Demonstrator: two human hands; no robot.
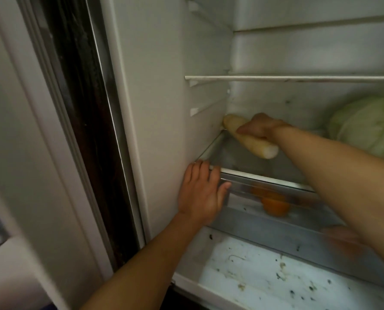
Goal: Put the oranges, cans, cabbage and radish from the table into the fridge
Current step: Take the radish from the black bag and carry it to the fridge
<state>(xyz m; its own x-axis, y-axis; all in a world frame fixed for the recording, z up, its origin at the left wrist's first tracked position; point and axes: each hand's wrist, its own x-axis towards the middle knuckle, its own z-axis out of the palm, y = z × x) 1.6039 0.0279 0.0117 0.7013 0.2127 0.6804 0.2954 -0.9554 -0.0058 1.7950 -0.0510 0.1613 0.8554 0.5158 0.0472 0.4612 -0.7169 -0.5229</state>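
Note:
The fridge is open in front of me. My right hand (259, 127) grips a long white radish (257, 145) that lies on the glass shelf (253, 173), its far end against the back left corner. A pale green cabbage (367, 126) sits on the same shelf at the right. My left hand (201, 193) rests with straight fingers on the shelf's front left edge, against the fridge's side wall. An orange (276, 206) lies in the drawer below the shelf, seen through the clear front.
A white wire shelf (298, 78) spans the fridge above the radish. The stained bottom of the drawer (264, 276) lies below. The dark door seal (90, 130) and the fridge's outer wall stand at the left.

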